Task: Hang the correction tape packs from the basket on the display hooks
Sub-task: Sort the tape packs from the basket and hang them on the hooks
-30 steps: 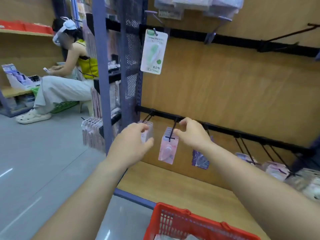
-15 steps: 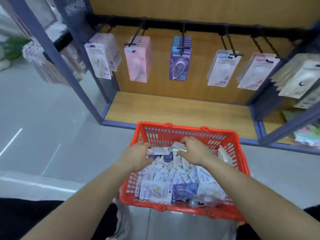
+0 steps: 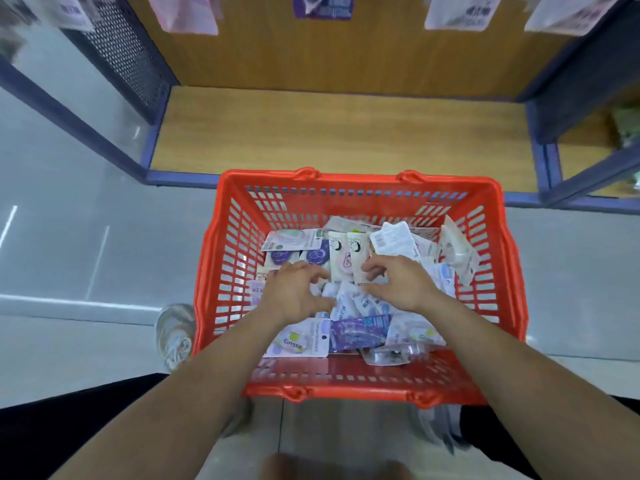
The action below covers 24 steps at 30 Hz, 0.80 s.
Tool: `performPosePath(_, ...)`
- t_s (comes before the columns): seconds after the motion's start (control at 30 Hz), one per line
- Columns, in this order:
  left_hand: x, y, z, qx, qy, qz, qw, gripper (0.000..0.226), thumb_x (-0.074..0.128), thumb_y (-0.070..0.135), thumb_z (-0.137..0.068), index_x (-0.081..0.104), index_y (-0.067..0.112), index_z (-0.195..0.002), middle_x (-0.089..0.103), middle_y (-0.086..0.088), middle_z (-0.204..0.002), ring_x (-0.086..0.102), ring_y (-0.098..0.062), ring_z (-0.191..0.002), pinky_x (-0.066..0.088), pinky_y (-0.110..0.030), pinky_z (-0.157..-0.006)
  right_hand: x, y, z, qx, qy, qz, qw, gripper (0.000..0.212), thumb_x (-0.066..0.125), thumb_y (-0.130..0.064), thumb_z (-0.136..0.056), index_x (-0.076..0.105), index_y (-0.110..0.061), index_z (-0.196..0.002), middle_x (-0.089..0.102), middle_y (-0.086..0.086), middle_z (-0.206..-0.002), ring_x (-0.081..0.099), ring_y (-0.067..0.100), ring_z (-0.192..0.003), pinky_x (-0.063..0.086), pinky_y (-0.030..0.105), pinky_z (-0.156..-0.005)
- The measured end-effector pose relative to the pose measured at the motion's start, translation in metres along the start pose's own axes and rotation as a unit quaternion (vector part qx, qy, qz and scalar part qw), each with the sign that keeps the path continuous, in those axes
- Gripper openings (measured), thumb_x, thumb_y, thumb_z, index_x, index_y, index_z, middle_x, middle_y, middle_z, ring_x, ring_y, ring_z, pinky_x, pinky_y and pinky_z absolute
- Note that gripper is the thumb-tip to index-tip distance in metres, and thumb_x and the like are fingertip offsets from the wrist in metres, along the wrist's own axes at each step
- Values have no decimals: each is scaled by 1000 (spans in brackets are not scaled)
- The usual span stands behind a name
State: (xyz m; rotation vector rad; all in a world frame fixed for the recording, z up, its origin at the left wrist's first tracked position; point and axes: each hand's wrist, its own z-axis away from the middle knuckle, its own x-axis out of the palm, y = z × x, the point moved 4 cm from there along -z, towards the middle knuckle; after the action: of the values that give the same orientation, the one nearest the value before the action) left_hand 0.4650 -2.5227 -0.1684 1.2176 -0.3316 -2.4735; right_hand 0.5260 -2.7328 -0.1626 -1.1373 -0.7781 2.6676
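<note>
A red plastic basket stands on the floor in front of the display, holding several correction tape packs in a loose pile: white, purple and pale blue ones. A white pack with an oval tape and a purple pack lie near the front wall. My left hand and my right hand are both down in the pile, fingers spread and loosely bent, touching packs without a clear grip. The lower edges of hung packs show along the top.
The wooden bottom shelf with a blue frame lies just beyond the basket. A perforated blue side panel stands at the left. Grey floor surrounds the basket; a shoe sits by its left wall.
My view has dropped from the hooks to the basket. Both hands left the hanging packs, came down into the basket, and have moved deeper into the pile.
</note>
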Motion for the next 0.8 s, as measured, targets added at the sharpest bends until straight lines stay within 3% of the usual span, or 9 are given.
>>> performPosePath(0.13, 9, 10, -9, 10, -34, -16, 999, 59, 72, 68, -79, 65, 31, -125, 57, 0, -118, 54, -24, -114, 44, -36, -97, -1, 7, -4, 0, 32, -60, 998, 23, 67, -20, -96, 68, -26, -118, 63, -16, -104, 61, 15, -117, 49, 38, -98)
performPosePath(0.27, 2, 6, -13, 4, -98, -5, 995, 56, 76, 70, -73, 63, 33, -113, 61, 6, -121, 59, -20, -108, 50, -38, -93, 0, 10, -2, -3, 44, -66, 997, 22, 71, -23, -92, 70, -26, -113, 66, -19, -93, 64, 11, -108, 51, 36, -95)
performPosePath(0.37, 2, 8, -9, -4, -106, -14, 994, 67, 73, 76, -71, 59, 37, -124, 64, 12, -128, 59, -18, -118, 49, -38, -96, 1, 8, 0, -8, 41, -68, 997, 22, 74, -26, -91, 69, -27, -113, 68, -18, -92, 66, 12, -101, 52, 37, -92)
performPosePath(0.5, 7, 27, -7, 6, -84, -37, 996, 73, 69, 75, -76, 55, 37, -136, 66, 8, -127, 59, -20, -121, 39, -34, -81, 0, 5, 2, 4, 41, -94, 995, 22, 73, -28, -92, 68, -28, -113, 69, -13, -96, 65, 14, -102, 52, 37, -91)
performPosePath(0.57, 9, 33, -9, 16, -86, -52, 995, 70, 71, 67, -81, 53, 31, -138, 65, 4, -130, 58, -22, -120, 38, -33, -80, 0, 4, 3, 4, 37, -110, 993, 21, 71, -27, -93, 68, -28, -114, 69, -12, -100, 65, 15, -104, 51, 38, -93)
performPosePath(0.73, -12, 15, -10, -16, -85, 92, 992, 73, 81, 47, -84, 52, 16, -143, 61, -4, -132, 58, -25, -119, 42, -30, -84, -8, 1, 5, 4, 43, -197, 979, 18, 68, -17, -94, 67, -29, -106, 70, -1, -105, 65, 18, -99, 53, 45, -95)
performPosePath(0.8, -28, -1, -11, -28, -59, 157, 985, 58, 84, 38, -82, 61, 12, -128, 62, -1, -115, 61, -28, -112, 45, -29, -80, -12, -1, 5, 2, 51, -227, 973, 19, 68, -16, -93, 67, -32, -104, 71, -2, -108, 66, 17, -96, 53, 45, -95)
